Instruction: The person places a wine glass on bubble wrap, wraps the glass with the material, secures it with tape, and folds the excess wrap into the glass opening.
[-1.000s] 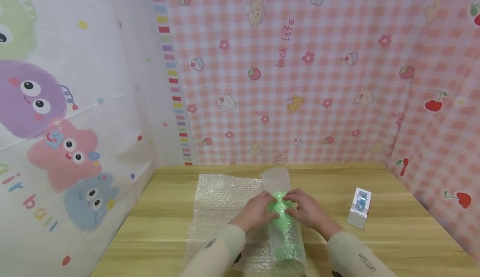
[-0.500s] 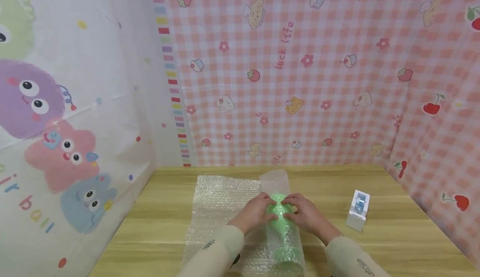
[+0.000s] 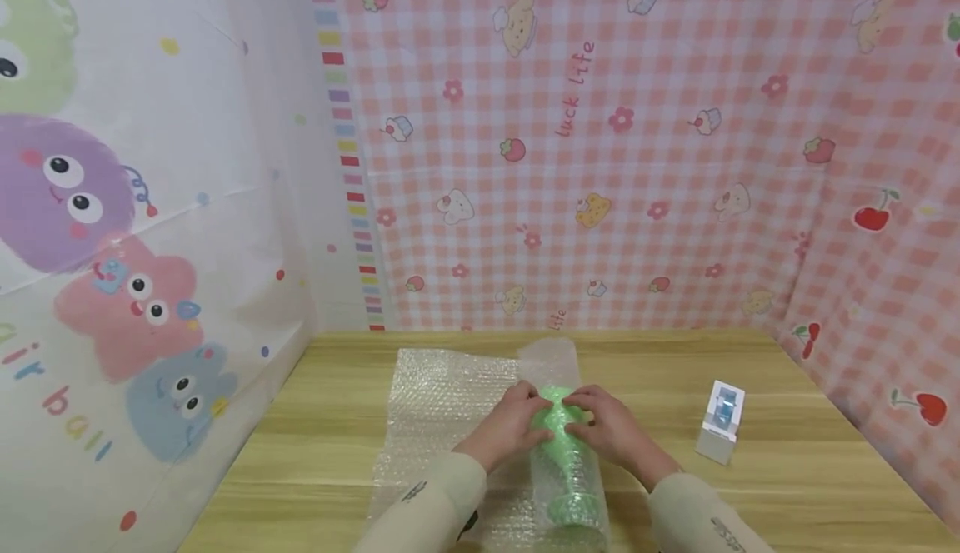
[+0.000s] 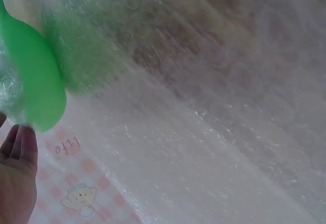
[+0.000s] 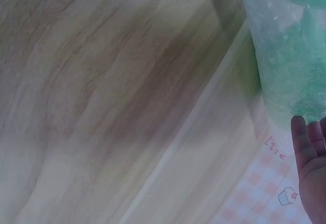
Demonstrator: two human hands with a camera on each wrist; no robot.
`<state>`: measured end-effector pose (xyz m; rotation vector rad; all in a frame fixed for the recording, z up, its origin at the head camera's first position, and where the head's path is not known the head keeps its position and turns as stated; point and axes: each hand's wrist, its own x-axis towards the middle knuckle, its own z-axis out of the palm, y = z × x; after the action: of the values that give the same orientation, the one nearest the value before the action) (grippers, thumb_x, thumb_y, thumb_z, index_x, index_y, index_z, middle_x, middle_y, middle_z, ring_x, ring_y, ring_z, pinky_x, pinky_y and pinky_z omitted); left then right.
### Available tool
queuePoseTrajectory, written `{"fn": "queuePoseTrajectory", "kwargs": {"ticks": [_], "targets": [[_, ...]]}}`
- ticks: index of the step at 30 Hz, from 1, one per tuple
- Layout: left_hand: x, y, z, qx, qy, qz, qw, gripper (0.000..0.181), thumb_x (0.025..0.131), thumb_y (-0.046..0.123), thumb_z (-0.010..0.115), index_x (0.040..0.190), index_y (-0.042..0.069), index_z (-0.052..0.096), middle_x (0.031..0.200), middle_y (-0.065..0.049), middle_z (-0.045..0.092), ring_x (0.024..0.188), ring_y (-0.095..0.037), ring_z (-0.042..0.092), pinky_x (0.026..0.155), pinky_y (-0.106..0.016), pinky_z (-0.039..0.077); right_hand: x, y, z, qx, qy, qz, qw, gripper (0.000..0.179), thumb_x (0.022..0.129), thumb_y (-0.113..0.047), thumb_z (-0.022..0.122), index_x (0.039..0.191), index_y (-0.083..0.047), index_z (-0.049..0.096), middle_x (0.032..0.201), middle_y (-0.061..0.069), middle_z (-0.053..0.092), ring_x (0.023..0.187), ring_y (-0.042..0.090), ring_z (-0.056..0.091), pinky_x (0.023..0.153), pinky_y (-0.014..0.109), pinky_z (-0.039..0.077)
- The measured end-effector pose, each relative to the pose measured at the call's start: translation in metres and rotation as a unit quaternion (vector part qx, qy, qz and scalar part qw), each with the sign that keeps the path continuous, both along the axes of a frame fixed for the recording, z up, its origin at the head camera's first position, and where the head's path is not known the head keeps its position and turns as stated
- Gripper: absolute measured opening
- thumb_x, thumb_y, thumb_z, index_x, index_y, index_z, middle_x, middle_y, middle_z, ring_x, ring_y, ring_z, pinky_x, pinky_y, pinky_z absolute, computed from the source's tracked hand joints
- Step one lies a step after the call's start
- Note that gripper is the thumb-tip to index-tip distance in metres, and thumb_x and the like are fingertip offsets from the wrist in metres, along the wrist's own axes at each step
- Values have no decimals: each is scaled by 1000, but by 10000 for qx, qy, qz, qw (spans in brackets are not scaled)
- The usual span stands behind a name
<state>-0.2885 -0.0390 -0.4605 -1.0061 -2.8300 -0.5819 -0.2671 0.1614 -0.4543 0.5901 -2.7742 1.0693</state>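
Note:
A green object (image 3: 561, 449) lies lengthwise on the table, rolled in clear bubble wrap (image 3: 438, 407). It has a bulging far end, a narrower middle and a round near end; its kind is unclear through the wrap. My left hand (image 3: 506, 428) curls over the far bulge from the left, and my right hand (image 3: 617, 430) does so from the right, both gripping the wrap around it. In the left wrist view the smooth green bulge (image 4: 43, 84) shows bare beside my fingertips. The right wrist view has my fingers (image 5: 301, 137) against the wrapped side.
Flat bubble wrap spreads left of the roll, and a loose flap (image 3: 551, 357) sticks out beyond its far end. At the right stands a small white box-like item (image 3: 721, 421) with a blue part. Patterned cloth walls (image 3: 525, 161) close off the table's back and sides.

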Motion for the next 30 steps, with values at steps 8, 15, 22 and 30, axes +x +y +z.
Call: {"fn": "queuePoseTrajectory", "kwargs": {"ticks": [8, 15, 22, 30], "targets": [[3, 3, 7, -3, -172, 42, 9998, 50, 91, 27, 73, 133, 4, 58, 124, -7, 58, 112, -20, 59, 99, -31, 48, -1, 4, -2, -169, -135, -70, 9997, 34, 88, -8, 74, 120, -1, 67, 123, 13, 58, 113, 38, 57, 85, 44, 56], [3, 3, 5, -102, 40, -47, 9999, 44, 91, 26, 74, 127, 3, 63, 119, -7, 59, 109, -18, 58, 98, -27, 47, 1, 7, 0, 123, 208, -60, 9997, 28, 89, -8, 73, 116, 0, 69, 118, 13, 59, 105, 36, 60, 81, 45, 56], [4, 2, 4, -77, -102, 34, 9999, 43, 91, 23, 74, 125, 1, 65, 109, -4, 53, 100, -14, 53, 88, -23, 49, 1, 2, -1, 127, 152, -138, 9997, 27, 89, -8, 72, 115, -2, 69, 117, 13, 59, 104, 35, 61, 82, 48, 55], [4, 3, 6, -77, -436, 178, 9989, 46, 91, 23, 73, 129, 0, 61, 113, -5, 58, 100, -14, 59, 89, -25, 51, 1, 2, -5, -33, 230, -109, 9997, 28, 89, -7, 72, 116, -2, 68, 117, 12, 60, 105, 37, 61, 84, 49, 55]]}}
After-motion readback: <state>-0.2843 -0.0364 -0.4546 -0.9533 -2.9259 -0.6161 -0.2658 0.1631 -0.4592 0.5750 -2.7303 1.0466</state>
